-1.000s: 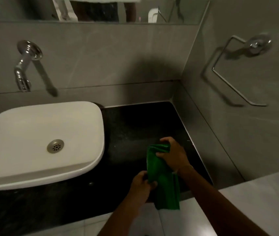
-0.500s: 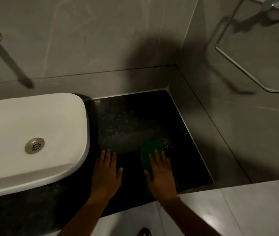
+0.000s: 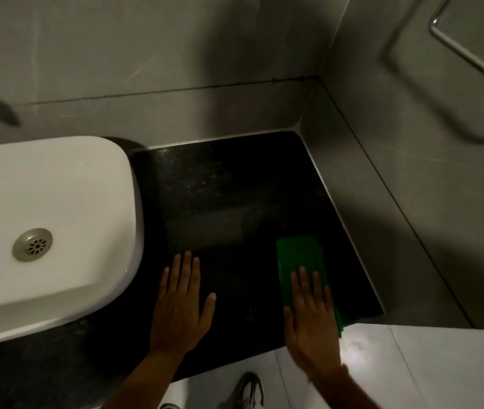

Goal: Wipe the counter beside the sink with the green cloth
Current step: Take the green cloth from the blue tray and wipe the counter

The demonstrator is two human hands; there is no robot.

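Black bench [image 3: 234, 202] fills corner between grey tiled walls. White sink [image 3: 49, 231] on left part of bench. Left hand [image 3: 180, 308] flat on bench beside sink, fingers spread, holding nothing. Right hand [image 3: 313, 317] flat, fingers extended, pressing folded green cloth [image 3: 299, 258] onto bench near front right edge.

My left hand [image 3: 180, 308]: bare, no ring or watch that I can see.
My right hand [image 3: 311, 317]: bare, blurred at the wrist.
My forearms: no sleeves in view.
My shoe [image 3: 246, 391]: dark with lighter straps, below the counter [image 3: 234, 202] edge.
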